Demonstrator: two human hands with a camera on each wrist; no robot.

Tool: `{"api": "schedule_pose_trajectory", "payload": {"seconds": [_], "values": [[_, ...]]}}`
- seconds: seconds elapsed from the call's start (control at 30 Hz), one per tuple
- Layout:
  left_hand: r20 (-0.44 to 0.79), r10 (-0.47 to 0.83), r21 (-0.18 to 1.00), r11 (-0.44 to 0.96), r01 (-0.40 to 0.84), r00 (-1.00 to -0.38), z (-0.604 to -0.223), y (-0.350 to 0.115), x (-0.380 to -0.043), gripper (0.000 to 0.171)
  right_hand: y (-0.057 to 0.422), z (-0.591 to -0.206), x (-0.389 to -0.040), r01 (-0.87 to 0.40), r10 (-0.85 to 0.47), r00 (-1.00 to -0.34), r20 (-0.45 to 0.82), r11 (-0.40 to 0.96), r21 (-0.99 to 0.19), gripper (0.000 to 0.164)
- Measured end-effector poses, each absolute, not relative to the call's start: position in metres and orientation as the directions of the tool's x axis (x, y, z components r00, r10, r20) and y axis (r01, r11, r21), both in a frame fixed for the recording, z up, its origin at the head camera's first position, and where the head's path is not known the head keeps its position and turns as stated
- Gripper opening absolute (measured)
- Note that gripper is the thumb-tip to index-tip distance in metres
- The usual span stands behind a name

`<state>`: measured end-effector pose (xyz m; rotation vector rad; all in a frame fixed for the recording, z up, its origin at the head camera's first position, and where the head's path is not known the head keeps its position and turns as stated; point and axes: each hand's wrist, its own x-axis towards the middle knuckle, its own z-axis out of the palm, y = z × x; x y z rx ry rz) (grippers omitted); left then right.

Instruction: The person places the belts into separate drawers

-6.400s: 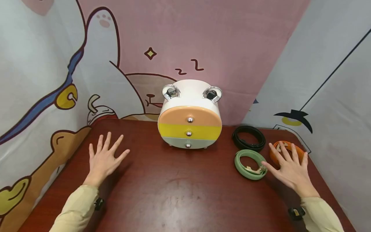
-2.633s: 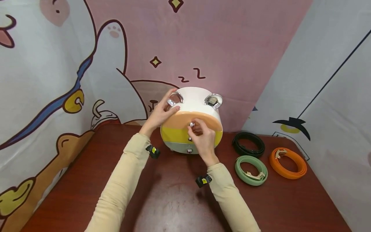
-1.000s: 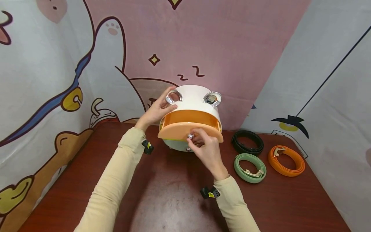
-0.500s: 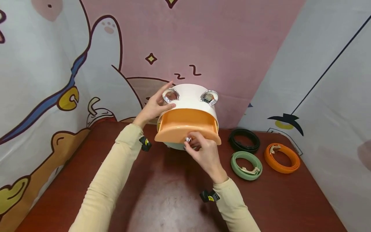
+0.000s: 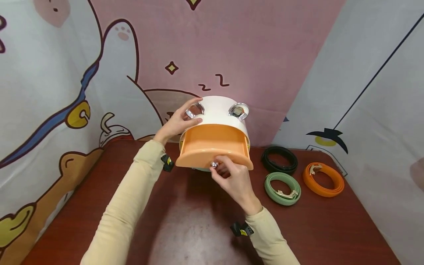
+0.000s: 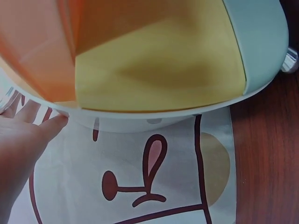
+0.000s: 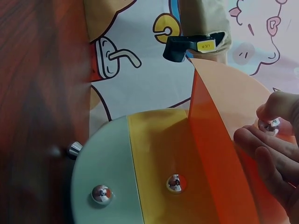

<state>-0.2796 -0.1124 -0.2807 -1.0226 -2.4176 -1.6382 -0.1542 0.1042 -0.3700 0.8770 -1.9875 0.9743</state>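
The orange drawer (image 5: 193, 158) stands out from the white cabinet (image 5: 216, 105), its front edge beyond one yellow drawer (image 7: 156, 154) and one green drawer (image 7: 105, 156), both closed. The right hand (image 5: 237, 181) pinches its knob (image 5: 214, 165). The left hand (image 5: 176, 123) holds the cabinet's left side, around one of two silver eyes (image 5: 239, 110). To the right, beyond a strip of table (image 5: 195, 235), lie three coiled belts: one black belt (image 5: 281, 169), one green belt (image 5: 282, 201), and one orange belt (image 5: 322, 190), nearest the table's right edge.
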Motion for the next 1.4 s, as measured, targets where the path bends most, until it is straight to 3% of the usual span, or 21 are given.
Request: {"api": "schedule_pose_trajectory", "payload": {"seconds": [0.53,0.87,1.13,1.4], "values": [[0.382,0.500,0.834,0.175,0.523,-0.777,-0.281,-0.115,-0.284,0.063,0.104,-0.369,-0.144,-0.835,-0.268,-0.445,0.854,0.468,-0.289,0.029],[0.372,0.504,0.846,0.160,0.508,-0.779,-0.279,-0.114,-0.288,0.063,0.107,-0.369,-0.141,-0.822,-0.299,-0.478,0.826,0.484,-0.301,0.026],[0.358,0.504,0.849,0.174,0.498,-0.786,-0.280,-0.116,-0.289,0.063,0.117,-0.363,-0.138,-0.835,-0.365,-0.505,0.782,0.435,-0.336,0.028],[0.361,0.500,0.841,0.189,0.506,-0.787,-0.294,-0.117,-0.303,0.063,0.132,-0.352,-0.139,-0.870,-0.451,-0.467,0.761,0.388,-0.304,0.019]]}}
